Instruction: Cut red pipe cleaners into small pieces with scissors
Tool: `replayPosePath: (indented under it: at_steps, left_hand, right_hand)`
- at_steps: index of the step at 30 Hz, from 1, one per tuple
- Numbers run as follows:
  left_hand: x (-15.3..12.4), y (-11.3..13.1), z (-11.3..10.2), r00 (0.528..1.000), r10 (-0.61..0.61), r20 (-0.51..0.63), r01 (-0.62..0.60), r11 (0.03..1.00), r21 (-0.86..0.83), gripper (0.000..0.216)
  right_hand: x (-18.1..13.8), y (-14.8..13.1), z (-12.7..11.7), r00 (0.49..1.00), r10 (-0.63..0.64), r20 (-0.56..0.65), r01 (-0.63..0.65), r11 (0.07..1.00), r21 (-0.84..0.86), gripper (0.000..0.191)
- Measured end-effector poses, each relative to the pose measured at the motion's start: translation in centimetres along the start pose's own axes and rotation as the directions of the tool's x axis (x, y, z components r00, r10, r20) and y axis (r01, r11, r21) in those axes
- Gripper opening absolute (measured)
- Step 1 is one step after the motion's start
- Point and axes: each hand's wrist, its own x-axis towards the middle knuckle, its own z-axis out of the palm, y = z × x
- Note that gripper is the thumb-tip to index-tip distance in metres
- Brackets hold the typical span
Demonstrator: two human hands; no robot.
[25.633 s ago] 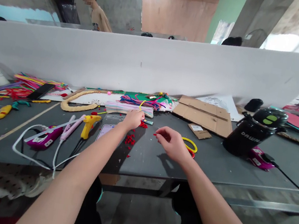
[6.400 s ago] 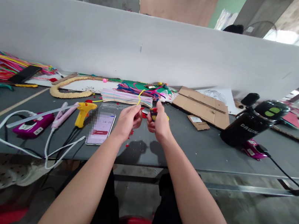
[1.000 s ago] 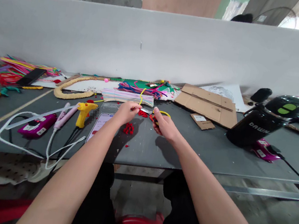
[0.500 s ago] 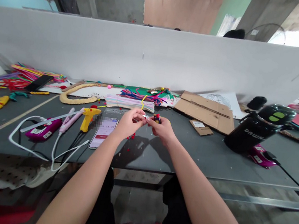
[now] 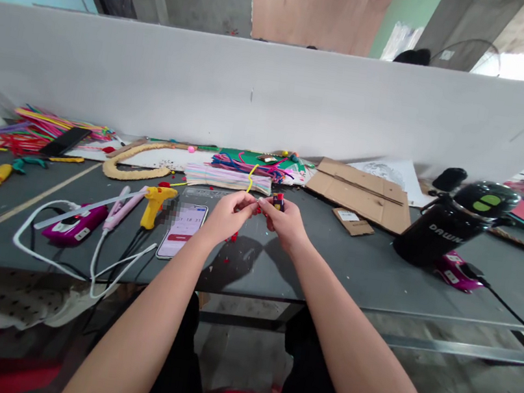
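Note:
My left hand point(image 5: 229, 216) is pinched closed above the dark table. From its fingertips rises a bent yellow fuzzy stem, a pipe cleaner point(image 5: 252, 177). My right hand point(image 5: 287, 225) is curled closed around a small dark object with a red end and some yellow point(image 5: 279, 202), whose kind I cannot make out. The thumbs and fingertips of both hands meet, with a bit of red point(image 5: 258, 210) showing between them. Small red scraps point(image 5: 234, 237) lie on the tabletop beneath.
To the left lie a phone point(image 5: 181, 232), a yellow glue gun point(image 5: 157, 204), a pink tool point(image 5: 117, 209) with white cable and a purple power strip point(image 5: 74, 225). Pipe cleaner bundles point(image 5: 225, 178) and cardboard point(image 5: 361, 195) are behind. A black bottle point(image 5: 444, 227) stands right.
My fingertips have drawn closer together. The pale, shiny bit seen between them earlier no longer shows, and red appears there instead. The view has shifted slightly.

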Motion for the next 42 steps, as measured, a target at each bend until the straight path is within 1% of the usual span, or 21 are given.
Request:
replayPosePath:
  at_steps: [5,7,9,12,14,18,23,28,32,36,39,42]
  left_hand:
    - [0.0,0.5,0.3,0.999,-0.049,0.008,0.049,0.998,-0.042,0.024]
    - [0.1,0.7,0.4,0.998,-0.068,-0.002,0.067,0.994,-0.082,0.023]
    - [0.1,0.8,0.5,0.997,-0.081,-0.008,0.079,0.987,-0.138,0.023]
    - [0.2,0.7,0.7,0.996,-0.084,0.005,0.082,0.964,-0.252,0.024]
    - [0.2,0.6,0.9,0.997,-0.076,0.017,0.077,0.936,-0.344,0.023]
    - [0.2,0.5,1.3,0.998,-0.066,0.020,0.067,0.880,-0.470,0.023]
    - [-0.1,0.8,1.8,0.996,-0.067,0.054,0.086,0.850,-0.520,0.023]
    - [-0.3,1.4,2.1,0.995,-0.069,0.070,0.096,0.835,-0.542,0.023]
    - [-0.3,1.3,2.3,0.995,-0.074,0.071,0.102,0.804,-0.586,0.023]
    - [-0.3,1.2,2.4,0.993,-0.087,0.080,0.118,0.769,-0.628,0.025]
    - [-0.3,1.2,2.4,0.991,-0.095,0.089,0.130,0.748,-0.650,0.025]
    - [-0.4,1.2,2.4,0.991,-0.096,0.091,0.133,0.737,-0.663,0.024]
  right_hand:
    - [0.0,-0.4,-0.1,0.999,0.033,-0.007,-0.032,0.998,0.061,0.043]
    - [0.0,-0.7,-0.2,0.996,0.085,-0.004,-0.084,0.989,0.124,0.050]
    - [0.0,-0.9,-0.2,0.990,0.138,0.024,-0.140,0.971,0.193,0.061]
    - [-0.2,-1.0,-0.1,0.982,0.181,0.057,-0.189,0.961,0.203,0.068]
    - [-0.3,-0.9,0.0,0.981,0.191,0.043,-0.196,0.969,0.150,0.067]
    - [-0.7,-1.0,0.3,0.988,0.154,0.009,-0.155,0.988,0.029,0.065]
    - [-0.8,-1.1,0.3,0.991,0.120,-0.056,-0.124,0.990,-0.068,0.070]
    - [-0.4,-0.7,0.5,0.990,0.125,-0.064,-0.126,0.992,-0.015,0.068]
    - [-0.2,-0.5,0.6,0.990,0.127,-0.061,-0.125,0.991,0.037,0.058]
    - [-0.2,-0.5,0.8,0.986,0.159,-0.058,-0.153,0.983,0.098,0.050]
    - [-0.3,-0.6,0.8,0.984,0.172,-0.044,-0.168,0.982,0.083,0.049]
    - [-0.3,-0.7,0.9,0.987,0.156,-0.041,-0.154,0.987,0.048,0.048]
